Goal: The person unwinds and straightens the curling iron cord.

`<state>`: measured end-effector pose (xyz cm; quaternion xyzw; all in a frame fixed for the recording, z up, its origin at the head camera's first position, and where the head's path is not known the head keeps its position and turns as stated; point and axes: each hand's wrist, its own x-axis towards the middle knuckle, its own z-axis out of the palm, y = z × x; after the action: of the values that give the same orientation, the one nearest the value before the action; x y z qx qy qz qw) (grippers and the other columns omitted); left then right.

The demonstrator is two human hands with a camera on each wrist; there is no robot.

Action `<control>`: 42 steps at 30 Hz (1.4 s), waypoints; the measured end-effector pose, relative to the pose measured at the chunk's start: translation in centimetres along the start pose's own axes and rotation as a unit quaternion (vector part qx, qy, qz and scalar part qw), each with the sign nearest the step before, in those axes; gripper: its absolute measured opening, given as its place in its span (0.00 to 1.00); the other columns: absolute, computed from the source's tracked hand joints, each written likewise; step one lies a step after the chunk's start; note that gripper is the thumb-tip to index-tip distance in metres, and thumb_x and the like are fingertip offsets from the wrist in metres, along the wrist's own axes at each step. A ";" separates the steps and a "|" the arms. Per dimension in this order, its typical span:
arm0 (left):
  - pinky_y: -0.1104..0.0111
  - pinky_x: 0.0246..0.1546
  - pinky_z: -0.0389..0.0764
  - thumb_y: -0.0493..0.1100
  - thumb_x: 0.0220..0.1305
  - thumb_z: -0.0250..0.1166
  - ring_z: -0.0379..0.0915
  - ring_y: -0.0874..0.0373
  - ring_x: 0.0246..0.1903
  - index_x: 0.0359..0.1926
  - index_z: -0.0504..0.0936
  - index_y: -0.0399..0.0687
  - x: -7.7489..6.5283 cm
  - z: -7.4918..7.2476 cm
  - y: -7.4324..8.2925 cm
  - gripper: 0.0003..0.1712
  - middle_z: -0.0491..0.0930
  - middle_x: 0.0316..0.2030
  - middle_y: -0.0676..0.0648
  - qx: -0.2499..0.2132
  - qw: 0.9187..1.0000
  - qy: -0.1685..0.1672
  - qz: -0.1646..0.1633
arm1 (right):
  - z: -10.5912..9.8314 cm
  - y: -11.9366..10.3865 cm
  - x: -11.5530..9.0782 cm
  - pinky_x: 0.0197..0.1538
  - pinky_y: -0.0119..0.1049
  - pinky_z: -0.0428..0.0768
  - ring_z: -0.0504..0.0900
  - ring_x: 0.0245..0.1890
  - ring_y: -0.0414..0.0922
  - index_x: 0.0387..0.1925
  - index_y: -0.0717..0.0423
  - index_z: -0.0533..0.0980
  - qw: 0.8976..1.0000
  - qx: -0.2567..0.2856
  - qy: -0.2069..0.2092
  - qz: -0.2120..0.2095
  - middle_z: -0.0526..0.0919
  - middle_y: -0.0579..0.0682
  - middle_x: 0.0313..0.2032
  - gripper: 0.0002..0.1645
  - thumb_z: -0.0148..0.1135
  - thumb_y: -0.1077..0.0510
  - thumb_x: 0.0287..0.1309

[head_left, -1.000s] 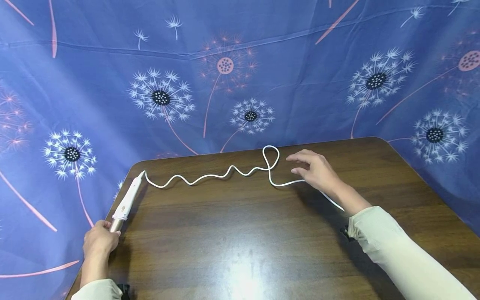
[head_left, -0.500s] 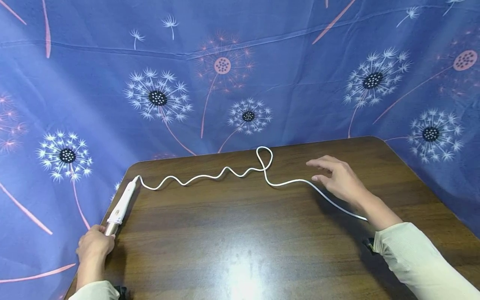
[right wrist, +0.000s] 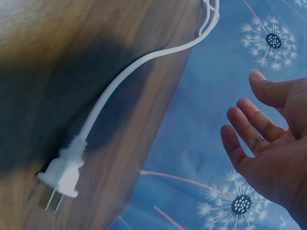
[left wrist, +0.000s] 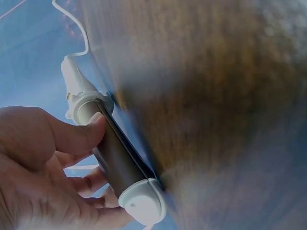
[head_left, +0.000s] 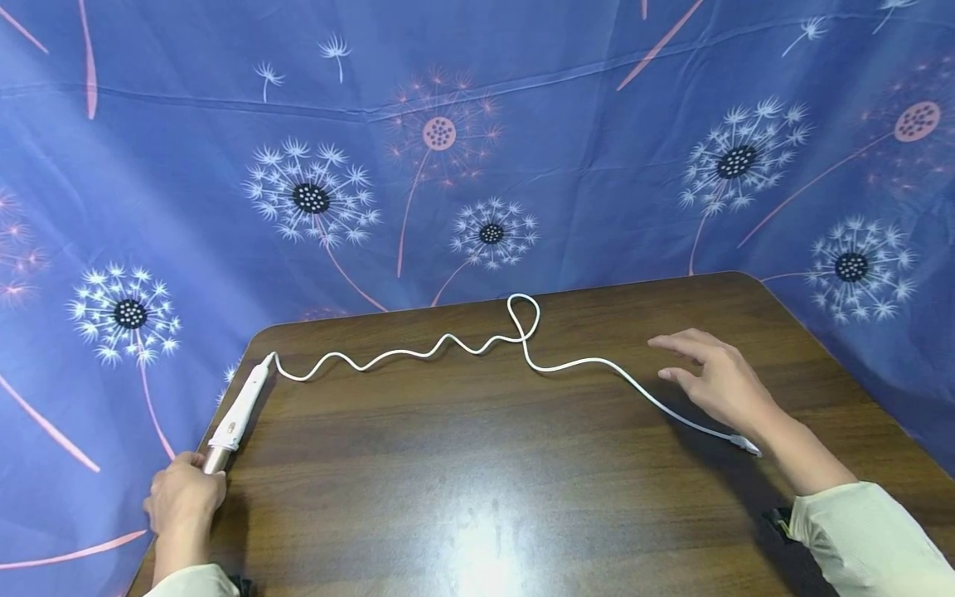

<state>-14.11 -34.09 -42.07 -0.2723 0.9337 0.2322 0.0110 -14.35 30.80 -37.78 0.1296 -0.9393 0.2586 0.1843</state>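
Note:
My left hand (head_left: 182, 502) grips the gold barrel of a curling iron (head_left: 240, 414) at the table's left edge. Its white handle points away toward the back. In the left wrist view the thumb lies along the barrel (left wrist: 117, 158), fingers curled beneath, and a white tip (left wrist: 144, 203) shows at the near end. From the handle a white power cord (head_left: 403, 351) runs rightward in waves, with one loop near the back edge. The cord ends in a two-prong plug (right wrist: 64, 170) lying on the right side of the table. Above and beyond it, my right hand (head_left: 719, 381) is held empty, fingers relaxed.
The brown wooden table (head_left: 448, 439) has rounded back corners and a bright glare spot near the front. Behind it and along both sides hangs a blue cloth (head_left: 582, 166) printed with dandelions.
My right hand has moved right and toward me, away from the cord, and the plug has come into view. The left hand keeps its hold on the curling iron.

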 end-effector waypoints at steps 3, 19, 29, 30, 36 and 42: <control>0.37 0.41 0.66 0.41 0.56 0.57 0.59 0.16 0.45 0.57 0.66 0.34 -0.3 0.1 0.0 0.27 0.62 0.44 0.19 -0.003 1.000 0.012 -0.005 | -0.2 0.3 -0.6 0.40 0.36 0.74 0.78 0.45 0.49 0.55 0.47 0.78 1.000 0.000 -0.007 0.002 0.80 0.47 0.48 0.26 0.70 0.62 0.52; 0.32 0.47 0.59 0.39 0.56 0.60 0.51 0.18 0.53 0.59 0.65 0.36 -1.1 0.5 0.8 0.30 0.57 0.49 0.21 -0.030 0.999 0.025 -0.017 | -0.6 1.9 -3.2 0.33 0.49 0.75 0.81 0.40 0.52 0.58 0.49 0.75 0.998 -0.063 -0.014 -0.014 0.81 0.50 0.46 0.34 0.72 0.64 0.47; 0.34 0.45 0.60 0.41 0.54 0.66 0.53 0.20 0.52 0.58 0.67 0.36 -1.0 0.3 1.1 0.32 0.58 0.49 0.22 -0.019 0.999 0.045 -0.006 | -1.2 2.7 -4.8 0.31 0.59 0.76 0.77 0.48 0.64 0.66 0.44 0.68 0.989 -0.116 -0.092 -0.008 0.77 0.62 0.51 0.43 0.71 0.63 0.46; 0.34 0.45 0.60 0.41 0.54 0.67 0.53 0.21 0.52 0.58 0.68 0.36 -1.0 0.3 1.1 0.32 0.58 0.49 0.22 -0.019 0.999 0.047 -0.003 | -1.3 2.7 -4.9 0.30 0.59 0.77 0.77 0.48 0.65 0.66 0.44 0.68 0.988 -0.119 -0.098 -0.008 0.77 0.62 0.51 0.43 0.71 0.63 0.46; 0.36 0.44 0.60 0.42 0.54 0.67 0.53 0.21 0.52 0.58 0.69 0.36 -1.0 0.0 1.2 0.31 0.58 0.50 0.22 -0.015 0.998 0.060 0.007 | -1.0 3.0 -5.9 0.22 0.46 0.75 0.79 0.45 0.62 0.62 0.45 0.71 0.982 -0.134 -0.131 -0.009 0.78 0.62 0.48 0.40 0.70 0.67 0.45; 0.36 0.43 0.61 0.43 0.55 0.66 0.54 0.22 0.52 0.57 0.71 0.36 -1.3 -0.4 1.8 0.29 0.61 0.50 0.22 -0.015 0.997 0.079 0.020 | -0.5 3.4 -6.6 0.28 0.57 0.77 0.77 0.48 0.69 0.59 0.44 0.75 0.976 -0.158 -0.151 -0.007 0.76 0.72 0.51 0.37 0.69 0.69 0.45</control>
<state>-13.91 -32.30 -40.77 -0.2711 0.9334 0.2238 -0.0714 -9.45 34.89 -41.66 0.1432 -0.9844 0.0828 0.0601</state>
